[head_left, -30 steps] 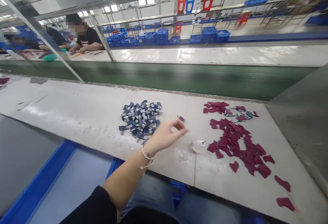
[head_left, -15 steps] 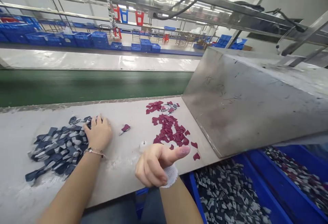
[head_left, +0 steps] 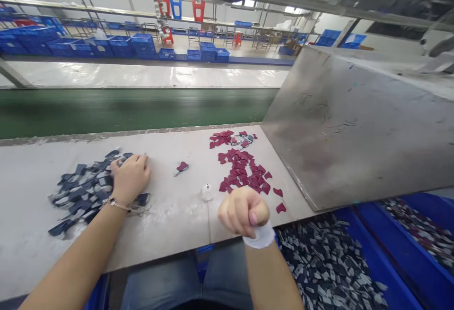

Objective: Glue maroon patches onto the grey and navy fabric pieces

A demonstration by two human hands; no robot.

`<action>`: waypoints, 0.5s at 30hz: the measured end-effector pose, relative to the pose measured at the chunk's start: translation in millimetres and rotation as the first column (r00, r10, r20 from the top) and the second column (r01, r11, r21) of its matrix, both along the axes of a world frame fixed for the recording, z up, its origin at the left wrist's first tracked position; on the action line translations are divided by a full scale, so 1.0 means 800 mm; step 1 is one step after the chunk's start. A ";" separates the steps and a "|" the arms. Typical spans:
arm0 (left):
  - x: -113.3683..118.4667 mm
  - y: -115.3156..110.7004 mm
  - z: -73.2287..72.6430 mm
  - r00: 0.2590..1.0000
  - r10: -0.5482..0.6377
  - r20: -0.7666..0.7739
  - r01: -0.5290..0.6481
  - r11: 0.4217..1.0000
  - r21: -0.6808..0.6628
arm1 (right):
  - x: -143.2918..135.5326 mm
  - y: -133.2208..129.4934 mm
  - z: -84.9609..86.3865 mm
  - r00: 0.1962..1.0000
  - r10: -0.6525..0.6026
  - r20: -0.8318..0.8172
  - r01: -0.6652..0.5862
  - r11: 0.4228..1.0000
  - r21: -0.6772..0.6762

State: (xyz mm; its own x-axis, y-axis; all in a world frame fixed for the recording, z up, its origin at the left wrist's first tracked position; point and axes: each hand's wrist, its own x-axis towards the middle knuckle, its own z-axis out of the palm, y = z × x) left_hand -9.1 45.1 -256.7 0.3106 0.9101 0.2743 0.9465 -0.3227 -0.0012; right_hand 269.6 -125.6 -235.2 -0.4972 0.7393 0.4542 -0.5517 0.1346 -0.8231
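Observation:
At the right edge of a heap of small dark blue and grey pieces [head_left: 83,189], my left hand [head_left: 130,177] bends its fingers down; its fingertips and whatever is under them are hidden. A loose dark blue piece [head_left: 143,199] lies by its wrist. My right hand [head_left: 244,211], with a white band [head_left: 260,236] at the wrist, is closed in a fist above the table's front edge; what is inside it does not show. Just beyond it are scattered maroon pieces [head_left: 244,170]. Between the hands are one maroon-and-grey piece [head_left: 182,167] and a small white round fixture [head_left: 206,192].
A slanted metal housing [head_left: 340,125] bounds the pale tabletop [head_left: 170,225] on the right. Below it stand blue bins [head_left: 385,258] full of dark, grey and maroon pieces. A green conveyor belt [head_left: 142,109] runs behind the table. A metal frame hangs overhead.
My right hand's thumb, stretched out before, is now folded in against the fist. My left hand's spread fingers have drawn together and curled at the heap. The view has shifted slightly.

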 end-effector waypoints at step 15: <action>0.017 -0.008 0.045 0.900 0.044 0.434 0.123 0.929 -0.350 | -0.027 0.030 -0.062 0.561 -0.400 0.725 0.558 0.830 0.026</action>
